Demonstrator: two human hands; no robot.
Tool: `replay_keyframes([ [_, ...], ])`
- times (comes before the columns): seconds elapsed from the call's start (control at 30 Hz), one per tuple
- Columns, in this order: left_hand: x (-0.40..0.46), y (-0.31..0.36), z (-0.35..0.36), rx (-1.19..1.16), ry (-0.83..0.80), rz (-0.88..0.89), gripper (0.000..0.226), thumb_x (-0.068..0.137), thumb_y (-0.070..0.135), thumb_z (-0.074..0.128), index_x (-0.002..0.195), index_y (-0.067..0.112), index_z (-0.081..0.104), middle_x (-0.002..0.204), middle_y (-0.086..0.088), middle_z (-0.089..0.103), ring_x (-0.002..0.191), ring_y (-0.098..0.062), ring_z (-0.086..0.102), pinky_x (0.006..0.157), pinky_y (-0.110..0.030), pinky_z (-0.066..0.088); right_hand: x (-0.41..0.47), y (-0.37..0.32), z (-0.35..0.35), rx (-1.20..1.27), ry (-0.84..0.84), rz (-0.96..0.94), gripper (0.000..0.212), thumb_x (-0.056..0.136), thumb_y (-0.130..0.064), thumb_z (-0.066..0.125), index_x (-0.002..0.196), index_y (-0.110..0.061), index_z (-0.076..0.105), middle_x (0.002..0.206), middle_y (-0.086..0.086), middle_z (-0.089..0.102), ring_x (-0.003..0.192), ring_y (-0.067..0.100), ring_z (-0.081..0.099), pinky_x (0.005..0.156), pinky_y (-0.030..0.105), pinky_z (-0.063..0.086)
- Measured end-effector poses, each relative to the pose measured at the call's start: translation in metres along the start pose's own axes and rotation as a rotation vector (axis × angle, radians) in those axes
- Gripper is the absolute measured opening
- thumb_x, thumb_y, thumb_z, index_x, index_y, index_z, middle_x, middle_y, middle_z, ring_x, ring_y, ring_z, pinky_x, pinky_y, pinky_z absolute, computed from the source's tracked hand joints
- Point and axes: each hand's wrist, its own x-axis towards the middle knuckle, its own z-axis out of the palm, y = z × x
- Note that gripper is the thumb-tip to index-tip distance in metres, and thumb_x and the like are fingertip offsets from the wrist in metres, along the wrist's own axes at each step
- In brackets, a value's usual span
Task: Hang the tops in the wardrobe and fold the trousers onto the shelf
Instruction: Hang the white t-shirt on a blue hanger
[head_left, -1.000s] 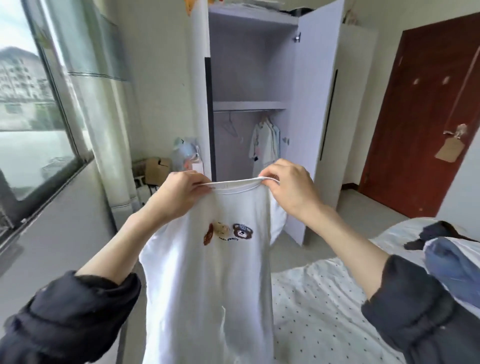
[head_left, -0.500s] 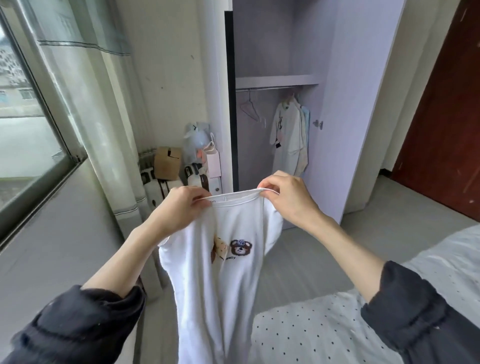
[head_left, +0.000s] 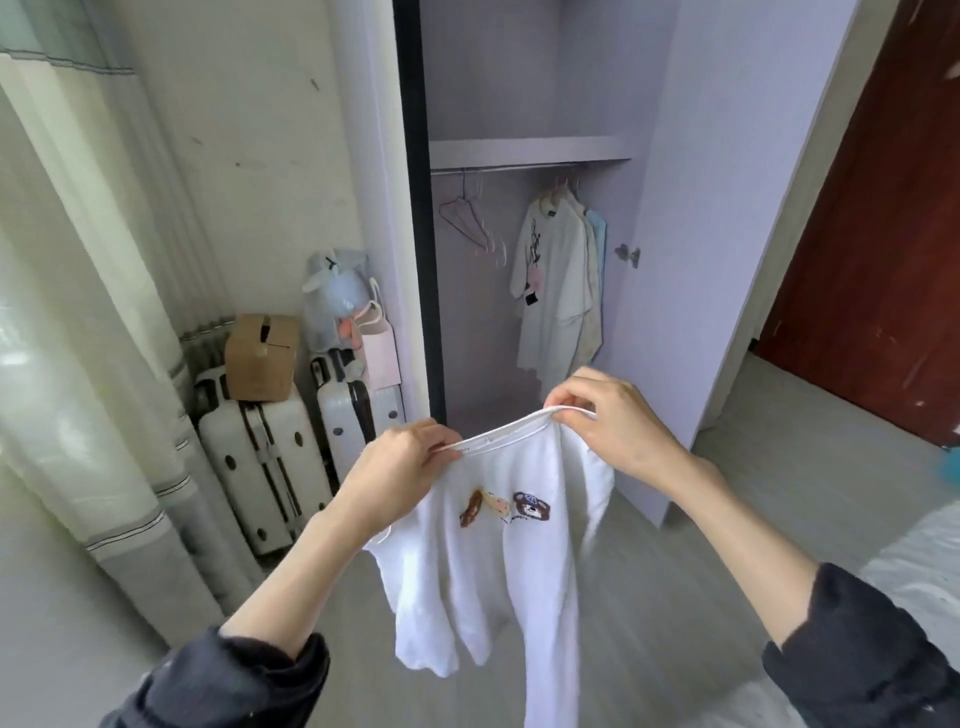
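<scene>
L hand (head_left: 400, 470): fingers curled, pinching L end of the top's neckline; arm stretched fwd, dark sleeve pushed up near the elbow.
R hand (head_left: 613, 423): thumb + fingers pinch R end of neckline, held a bit higher than the L; forearm bare, dark sleeve at lower R.
White top (head_left: 498, 561): hangs free in the air betw both hands, in front of the open wardrobe, neckline pulled taut; small bear prints on chest; body + sleeves droop twd floor, touching nothing else.
Bed (head_left: 914, 561): edge only, lower R, light cover, blurred.
Suitcases (head_left: 270, 457): two white hard cases w/ dark trim, upright, side by side, L of wardrobe against wall.
Cardboard box (head_left: 262, 356): sits on top of the L case.
Soft toy + pale bag (head_left: 337, 301): on/behind the R case; can't tell exactly what bears them.
Curtain (head_left: 88, 312): pale, hangs far L.
Wardrobe (head_left: 727, 208): lilac, door open to R.
Shelf (head_left: 530, 148): bare part visible, rail just under it.
Rail contents: empty wire hangers (head_left: 470, 215) at L; hung tops (head_left: 561, 280) at R, white in front, cream + light blue behind, pressed together.
Room door (head_left: 883, 234): red-brown, far R.
</scene>
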Motion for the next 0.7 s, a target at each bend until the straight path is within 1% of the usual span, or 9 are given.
replay_keyframes([
  [0.07,0.037,-0.014,0.019,-0.020,-0.030,0.049,0.018,0.094,0.026,0.056,0.103,0.016,0.068,0.093,0.012,0.058,0.088,-0.018,0.060,0.074,-0.028,0.045,0.023,0.027,0.003,-0.024,0.023,0.053,0.014,0.086,-0.006,0.062,0.080,-0.017,0.068,0.081,-0.011,0.055,0.075,0.006,0.056,0.070,0.008,0.038],
  [0.17,0.093,-0.039,0.050,-0.079,-0.080,0.091,0.017,0.095,0.025,0.054,0.104,0.018,0.067,0.090,0.014,0.053,0.087,-0.016,0.058,0.074,-0.025,0.042,0.060,0.066,0.014,-0.065,0.079,0.133,0.014,0.085,-0.006,0.062,0.080,-0.018,0.069,0.082,-0.008,0.057,0.077,0.011,0.057,0.069,0.010,0.038],
  [0.33,0.169,-0.070,0.093,-0.226,-0.185,0.128,0.018,0.094,0.018,0.055,0.105,0.015,0.069,0.095,0.004,0.061,0.087,-0.016,0.059,0.079,-0.024,0.044,0.110,0.115,0.032,-0.065,0.212,0.302,0.012,0.082,-0.004,0.066,0.079,-0.015,0.071,0.075,-0.013,0.055,0.072,0.012,0.057,0.068,0.006,0.038],
  [0.4,0.192,-0.078,0.106,-0.297,-0.200,0.120,0.017,0.093,0.015,0.057,0.104,0.015,0.070,0.090,0.003,0.060,0.079,-0.012,0.056,0.074,-0.013,0.040,0.122,0.132,0.033,-0.062,0.205,0.366,0.012,0.080,-0.003,0.067,0.080,-0.014,0.072,0.074,-0.012,0.055,0.073,0.014,0.058,0.069,0.007,0.038],
  [0.47,0.217,-0.082,0.120,-0.351,-0.215,0.121,0.016,0.091,0.013,0.059,0.102,0.013,0.072,0.089,0.000,0.060,0.074,-0.009,0.053,0.071,-0.005,0.035,0.131,0.149,0.029,-0.043,0.206,0.421,0.013,0.079,-0.002,0.068,0.078,-0.015,0.071,0.076,-0.006,0.058,0.074,0.015,0.059,0.070,0.012,0.040],
  [0.5,0.226,-0.081,0.126,-0.367,-0.214,0.119,0.015,0.091,0.013,0.060,0.101,0.012,0.072,0.090,-0.002,0.062,0.075,-0.009,0.053,0.070,-0.003,0.034,0.133,0.155,0.026,-0.029,0.203,0.437,0.015,0.079,-0.001,0.069,0.077,-0.016,0.070,0.078,-0.003,0.059,0.073,0.014,0.059,0.071,0.013,0.040],
  [0.57,0.255,-0.082,0.145,-0.408,-0.221,0.093,0.015,0.091,0.012,0.060,0.100,0.011,0.071,0.093,-0.003,0.062,0.080,-0.011,0.054,0.071,-0.001,0.033,0.145,0.176,0.021,0.004,0.193,0.482,0.017,0.079,0.000,0.069,0.076,-0.017,0.068,0.079,-0.002,0.061,0.069,0.006,0.057,0.068,0.009,0.040],
  [0.63,0.280,-0.079,0.159,-0.428,-0.207,0.059,0.014,0.091,0.011,0.059,0.100,0.011,0.071,0.098,-0.002,0.062,0.085,-0.011,0.053,0.071,-0.004,0.034,0.157,0.192,0.017,0.026,0.161,0.522,0.014,0.079,-0.001,0.070,0.077,-0.014,0.069,0.075,-0.007,0.062,0.063,-0.004,0.056,0.064,0.004,0.040],
  [0.7,0.308,-0.077,0.175,-0.436,-0.189,0.021,0.015,0.091,0.010,0.058,0.099,0.011,0.070,0.100,-0.003,0.063,0.087,-0.012,0.053,0.072,-0.007,0.033,0.172,0.214,0.015,0.044,0.128,0.565,0.013,0.078,-0.004,0.072,0.074,-0.015,0.069,0.070,-0.010,0.063,0.057,-0.008,0.055,0.061,0.005,0.040],
])
